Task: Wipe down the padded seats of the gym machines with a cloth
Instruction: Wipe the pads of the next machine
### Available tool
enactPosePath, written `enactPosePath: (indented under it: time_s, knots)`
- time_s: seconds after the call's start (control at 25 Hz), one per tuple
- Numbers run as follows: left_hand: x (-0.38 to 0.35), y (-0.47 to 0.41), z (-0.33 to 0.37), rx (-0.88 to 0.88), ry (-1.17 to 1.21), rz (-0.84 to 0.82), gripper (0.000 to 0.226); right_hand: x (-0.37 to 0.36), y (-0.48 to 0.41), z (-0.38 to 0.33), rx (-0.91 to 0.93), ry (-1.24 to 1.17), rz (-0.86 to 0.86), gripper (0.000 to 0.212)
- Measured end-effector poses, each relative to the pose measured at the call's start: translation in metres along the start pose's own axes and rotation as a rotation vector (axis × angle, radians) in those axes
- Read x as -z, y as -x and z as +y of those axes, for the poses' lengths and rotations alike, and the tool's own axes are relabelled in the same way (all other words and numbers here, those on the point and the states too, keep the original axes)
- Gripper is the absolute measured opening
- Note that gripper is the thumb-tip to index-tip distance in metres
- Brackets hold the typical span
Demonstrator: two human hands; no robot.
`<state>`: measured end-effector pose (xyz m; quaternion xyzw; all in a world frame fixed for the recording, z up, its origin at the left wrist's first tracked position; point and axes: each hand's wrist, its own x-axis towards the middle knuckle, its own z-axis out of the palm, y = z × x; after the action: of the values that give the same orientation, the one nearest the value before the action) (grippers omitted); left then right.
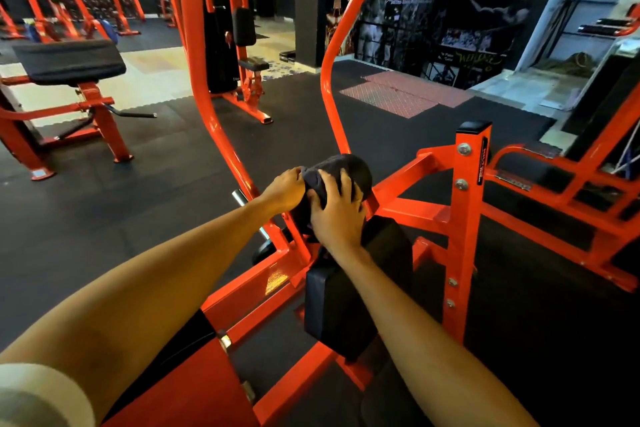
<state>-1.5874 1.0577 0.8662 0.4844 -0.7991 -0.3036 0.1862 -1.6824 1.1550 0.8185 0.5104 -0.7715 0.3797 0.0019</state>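
Right hand point(337, 218) over cloth point(316, 179), left hand point(285, 189) pinching

A gym: orange weight machines point(214, 45) on black rubber flooring point(138, 218).
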Motion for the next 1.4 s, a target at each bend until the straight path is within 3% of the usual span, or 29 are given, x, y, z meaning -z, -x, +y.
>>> enactPosePath:
  time_s: [0.16, 0.28, 0.36, 0.4, 0.52, 0.64, 0.76, 0.88, 1.08, 1.2, 1.28, 1.4]
  knots:
    - [-0.006, 0.004, 0.004, -0.081, -0.124, -0.007, 0.029, 0.012, -0.02, 0.042, 0.16, 0.076, 0.007, 0.046]
    - [-0.024, 0.02, 0.019, -0.153, -0.341, -0.003, 0.052, 0.022, -0.073, 0.071, -0.074, -0.005, -0.018, 0.042]
    - [-0.025, 0.021, 0.022, -0.166, -0.338, 0.008, 0.053, 0.025, -0.091, 0.068, -0.26, -0.144, -0.04, 0.043]
    - [-0.02, 0.017, 0.02, -0.165, -0.296, 0.017, 0.049, 0.022, -0.086, 0.06, -0.27, -0.143, -0.027, 0.045]
    - [0.0, 0.0, 0.0, -0.024, -0.09, 0.01, 0.038, 0.004, -0.026, 0.025, -0.068, -0.021, 0.072, 0.047]
    - [0.002, -0.005, -0.018, 0.095, 0.045, -0.001, 0.037, -0.005, 0.032, 0.013, 0.139, -0.035, 0.021, 0.049]
    - [-0.002, -0.003, -0.015, 0.119, 0.076, 0.025, 0.037, -0.002, 0.018, 0.028, 0.242, 0.075, 0.029, 0.049]
    - [-0.002, 0.004, -0.003, 0.087, 0.073, 0.031, 0.033, 0.002, -0.03, 0.047, 0.128, 0.158, 0.074, 0.046]
    - [0.008, 0.002, -0.006, 0.078, 0.122, 0.073, 0.042, 0.019, -0.071, 0.042, -0.252, -0.047, -0.009, 0.042]
    - [0.005, -0.006, -0.016, 0.105, 0.147, 0.063, 0.036, 0.01, -0.022, 0.006, -0.034, 0.069, 0.074, 0.043]
    - [0.003, -0.013, -0.022, 0.127, 0.2, 0.026, 0.036, 0.005, 0.002, 0.001, 0.162, 0.1, 0.042, 0.044]
    - [0.003, -0.008, -0.015, 0.09, 0.209, 0.021, 0.041, 0.012, -0.028, 0.026, 0.187, 0.135, 0.03, 0.045]
